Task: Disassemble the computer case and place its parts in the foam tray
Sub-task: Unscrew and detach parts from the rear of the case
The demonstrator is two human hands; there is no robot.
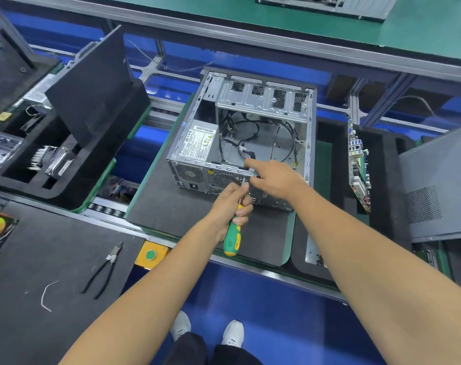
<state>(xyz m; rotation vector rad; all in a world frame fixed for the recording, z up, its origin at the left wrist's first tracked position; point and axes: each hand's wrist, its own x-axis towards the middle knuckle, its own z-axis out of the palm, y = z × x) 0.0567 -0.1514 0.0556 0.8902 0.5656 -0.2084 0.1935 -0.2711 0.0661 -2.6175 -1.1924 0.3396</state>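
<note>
Foam tray (66, 185) lies well left of the computer case (240, 143), its pockets holding a finned cooler (50, 160) and a fan, with one dark side panel (92, 85) leaning upright in it. Nearer me, left of the case, one pair of pliers (105, 270) lies on a dark mat. The case sits open-sided on its own dark pad (171, 212), a power supply (197, 144) and loose black cables inside. My left hand (229, 206) curls round one green-and-yellow screwdriver (233, 233), its tip at the case's near edge. My right hand (274, 177) rests on that same top edge, fingers curled over it. Right of the case, a second foam tray (382, 180) holds one motherboard (358, 169) on edge, and another grey panel (440, 185) leans beyond.
</note>
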